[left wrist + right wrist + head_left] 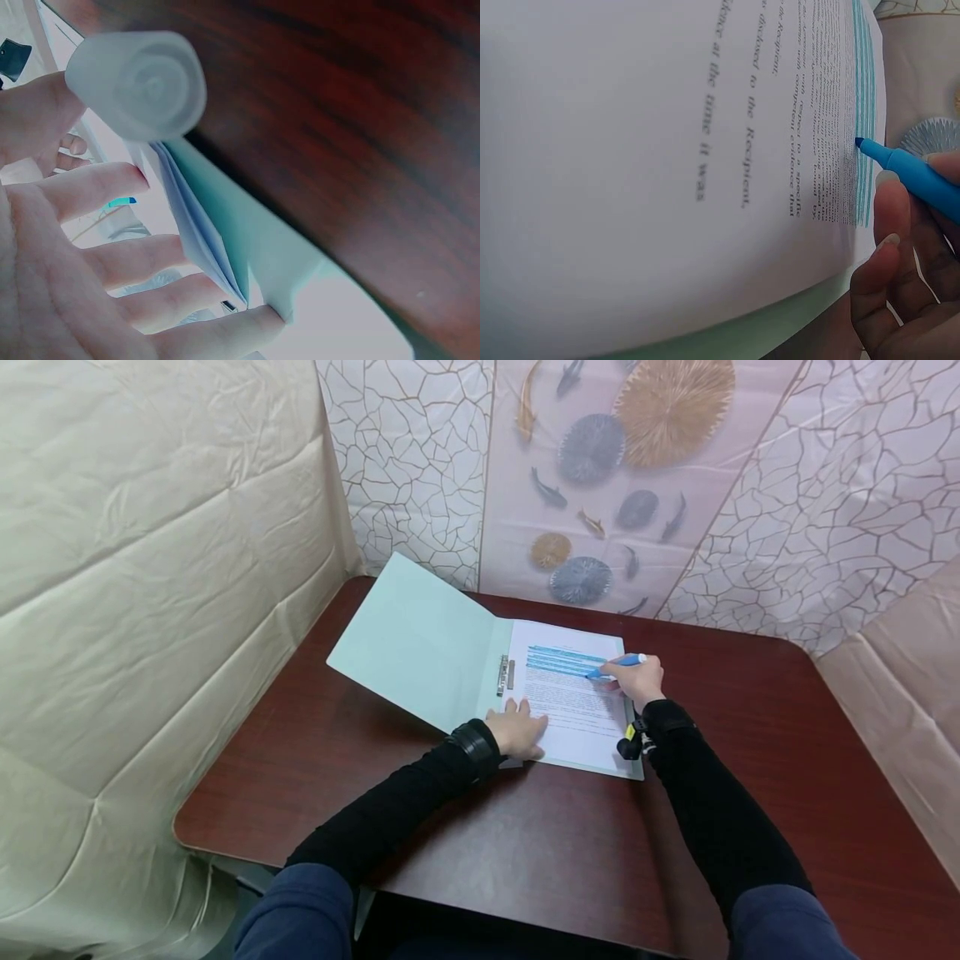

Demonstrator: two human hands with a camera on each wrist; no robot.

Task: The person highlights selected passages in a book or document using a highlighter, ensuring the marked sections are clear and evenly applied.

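An open pale green folder (420,639) lies on the table, holding a printed sheet (570,735) on its right side. Several blue highlighted lines (562,657) cross the upper text. My right hand (637,681) pinches a blue highlighter (922,180), its dark tip right at the text just below the marked lines. With fingers spread, my left hand (516,731) rests on the lower left of the sheet. In the left wrist view a whitish round-ended cylinder (139,86) overlaps my left thumb's end; I cannot tell whether the thumb touches it.
A metal clip (504,675) sits along the folder's spine. The dark reddish wooden table (750,760) extends around the folder. Behind it hangs a patterned cloth (592,527), and a cream curtain (150,568) borders the left side. The folder's left cover tilts up off the table.
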